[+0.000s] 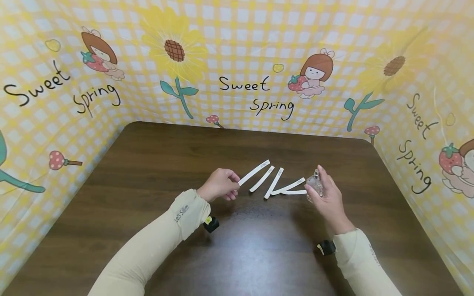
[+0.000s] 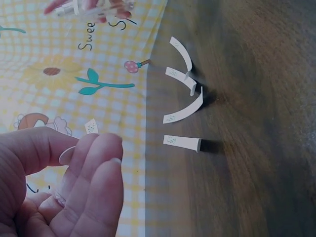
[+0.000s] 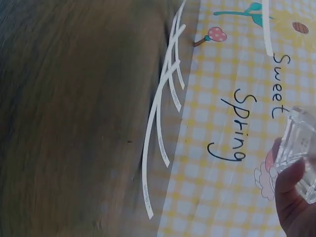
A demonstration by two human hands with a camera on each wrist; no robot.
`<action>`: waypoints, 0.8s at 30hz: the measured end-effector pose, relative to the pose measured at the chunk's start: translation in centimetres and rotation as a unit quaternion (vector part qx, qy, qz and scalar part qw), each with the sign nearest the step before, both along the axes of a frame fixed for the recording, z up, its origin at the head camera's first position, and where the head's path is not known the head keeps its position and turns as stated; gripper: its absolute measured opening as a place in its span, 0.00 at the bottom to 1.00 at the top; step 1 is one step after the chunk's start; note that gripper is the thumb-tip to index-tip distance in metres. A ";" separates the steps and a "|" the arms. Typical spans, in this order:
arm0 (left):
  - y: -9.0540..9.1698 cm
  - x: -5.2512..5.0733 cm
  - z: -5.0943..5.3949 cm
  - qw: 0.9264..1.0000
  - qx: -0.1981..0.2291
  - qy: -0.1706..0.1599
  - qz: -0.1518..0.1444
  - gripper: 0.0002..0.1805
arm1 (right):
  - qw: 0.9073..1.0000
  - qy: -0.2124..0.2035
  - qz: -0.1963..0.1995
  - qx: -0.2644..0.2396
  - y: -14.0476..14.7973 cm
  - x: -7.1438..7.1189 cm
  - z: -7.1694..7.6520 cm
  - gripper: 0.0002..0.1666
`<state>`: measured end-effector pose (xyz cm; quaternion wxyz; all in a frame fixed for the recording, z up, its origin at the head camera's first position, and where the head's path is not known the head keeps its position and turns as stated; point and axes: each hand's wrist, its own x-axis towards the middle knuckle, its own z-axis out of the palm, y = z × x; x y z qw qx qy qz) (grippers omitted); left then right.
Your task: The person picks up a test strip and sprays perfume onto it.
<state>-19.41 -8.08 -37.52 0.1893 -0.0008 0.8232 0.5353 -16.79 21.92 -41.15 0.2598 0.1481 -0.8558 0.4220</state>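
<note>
The right hand (image 1: 326, 193) held a clear glass bottle (image 1: 314, 183) upright above the table (image 1: 166, 156), the thumb and fingers wrapped about its sides and the index finger close to its top; whether that finger pressed down, I could not tell.

The left hand (image 1: 222, 185) was well to the left of the bottle, its thumb and fingertips closed in a narrow pinch on 1 end of a white paper strip (image 1: 254, 172).

The relation that seemed to matter most was between that strip and the bottle. The strip's long axis ran slantwise, away from the person and toward the bottle's side, so its free, printed end was nearer the bottle than its pinched end was. A clear span separated the 2, and the right hand was the nearer one to the bottle's top, the left to the strip.

Another 4 strips (image 1: 274, 183) lay fanned on the table to the left of the bottle, between it and the pinched strip. They were curved, and 2 or more crossed; the rightmost reached up to the bottle's outline in the head view. Their print was too small to read.
</note>
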 end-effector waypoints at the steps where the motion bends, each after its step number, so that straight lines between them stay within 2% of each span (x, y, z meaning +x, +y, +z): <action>1: 0.0 0.0 0.1 1.000 -0.003 0.002 -0.002 0.08 | 1.000 0.010 -0.005 0.015 -0.2 -0.2 -0.1 0.37; 3: -0.1 0.1 0.2 1.000 -0.006 0.002 -0.005 0.08 | 1.000 0.011 -0.007 0.020 -0.6 -0.5 -0.1 0.35; 7: -0.5 0.3 0.5 1.000 -0.010 -0.004 -0.004 0.08 | 1.000 -0.028 0.006 0.006 -1.7 -0.9 0.6 0.33; 12: -0.9 0.5 0.9 1.000 -0.003 -0.007 -0.005 0.08 | 0.997 -0.056 0.030 0.035 -3.2 -1.3 1.3 0.31; 18: -1.0 0.8 1.3 1.000 0.000 -0.002 -0.012 0.08 | 0.995 -0.020 0.039 0.090 -4.7 -1.6 1.6 0.31; 24: -1.4 1.1 1.4 1.000 0.005 0.006 -0.017 0.08 | 0.995 0.025 0.046 0.086 -5.6 -1.8 1.6 0.32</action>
